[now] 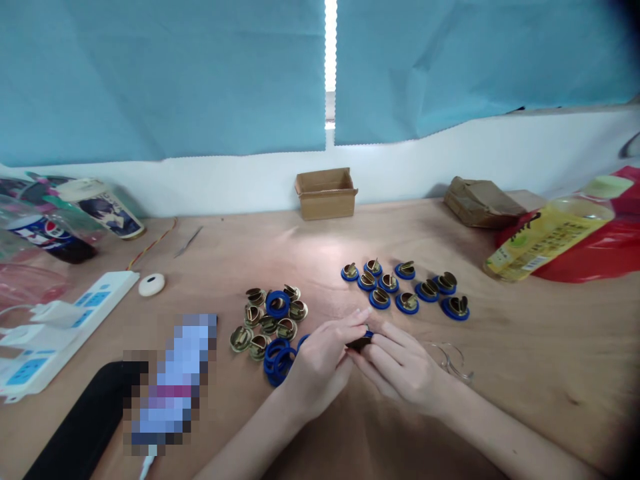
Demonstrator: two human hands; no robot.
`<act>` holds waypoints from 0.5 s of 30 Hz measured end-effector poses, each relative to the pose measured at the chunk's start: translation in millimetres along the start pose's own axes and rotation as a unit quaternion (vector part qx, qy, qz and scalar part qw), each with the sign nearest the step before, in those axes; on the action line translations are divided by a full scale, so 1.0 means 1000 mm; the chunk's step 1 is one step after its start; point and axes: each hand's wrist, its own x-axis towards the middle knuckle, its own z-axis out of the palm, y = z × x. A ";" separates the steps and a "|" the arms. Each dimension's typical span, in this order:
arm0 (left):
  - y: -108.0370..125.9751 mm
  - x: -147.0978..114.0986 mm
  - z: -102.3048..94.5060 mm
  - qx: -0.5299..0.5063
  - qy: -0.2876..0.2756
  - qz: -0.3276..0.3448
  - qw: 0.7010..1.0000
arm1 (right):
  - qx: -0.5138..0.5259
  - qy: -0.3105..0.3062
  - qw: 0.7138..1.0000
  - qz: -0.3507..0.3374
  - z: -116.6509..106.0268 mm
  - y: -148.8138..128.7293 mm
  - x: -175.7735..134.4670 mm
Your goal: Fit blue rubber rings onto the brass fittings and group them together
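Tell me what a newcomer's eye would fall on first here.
The eye likely goes first to the left hand and right hand, meeting at front center around a small dark piece with a blue edge. Just beyond, slightly right, sit brass-coloured pieces with blue rims; to the left, metal pieces lie with loose blue rings. Above, a bright vertical gap splits the blue covering.

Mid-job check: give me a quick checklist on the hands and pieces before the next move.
1. Held piece gripped by left hand and right hand: ok.
2. Blue ring fully seated on it: cannot tell, mostly hidden.
3. Loose blue rings within reach: looks ok, some lie beside the left hand.
4. Unringed brass pieces apart from ringed pieces: ok, separate groups.
5. Area by right wrist clear: not ok, thin clear loops lie there.
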 end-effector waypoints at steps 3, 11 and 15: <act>0.001 -0.001 0.002 0.003 0.015 0.007 1.000 | -0.007 0.012 1.000 -0.003 0.001 0.000 -0.001; 0.004 0.001 -0.002 0.019 0.011 0.036 0.999 | -0.016 0.018 1.000 -0.006 0.000 -0.001 0.000; 0.009 0.003 -0.006 0.041 0.008 0.077 0.996 | 0.004 0.040 0.999 0.004 -0.004 -0.001 -0.001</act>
